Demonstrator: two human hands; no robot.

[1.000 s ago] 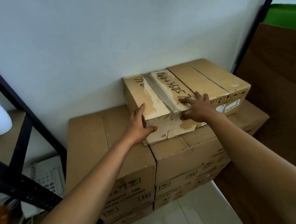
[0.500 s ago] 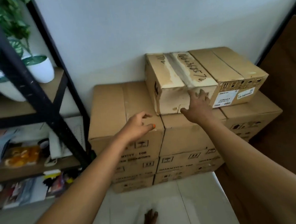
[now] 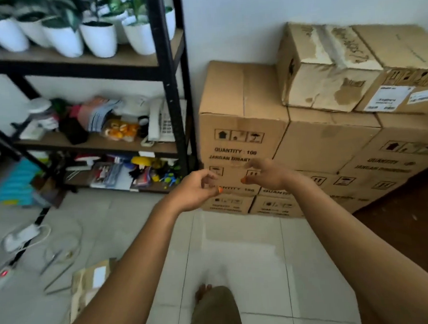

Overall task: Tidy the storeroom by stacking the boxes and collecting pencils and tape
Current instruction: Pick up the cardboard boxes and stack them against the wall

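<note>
My arms are bare from wrist to elbow, no sleeves showing. My left hand point(image 3: 197, 188) and right hand point(image 3: 266, 173) both carry orange polish on the thumbnails. Below, I wear olive-green trousers point(image 3: 214, 312), and my foot point(image 3: 203, 291) is bare

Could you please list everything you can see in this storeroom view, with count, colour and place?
worn box: one, pale brown, top of stack by wall
labelled box: one, brown, beside the worn box
stacked cartons: several, brown, against wall
shelf rack: one, black, left
plant pots: several, white, top shelf
telephone: one, white, middle shelf
small box: one, brown, floor at left
pencils: a few, floor at left
left hand: empty, fingers loosely curled
right hand: empty, fingers loosely curled
</note>
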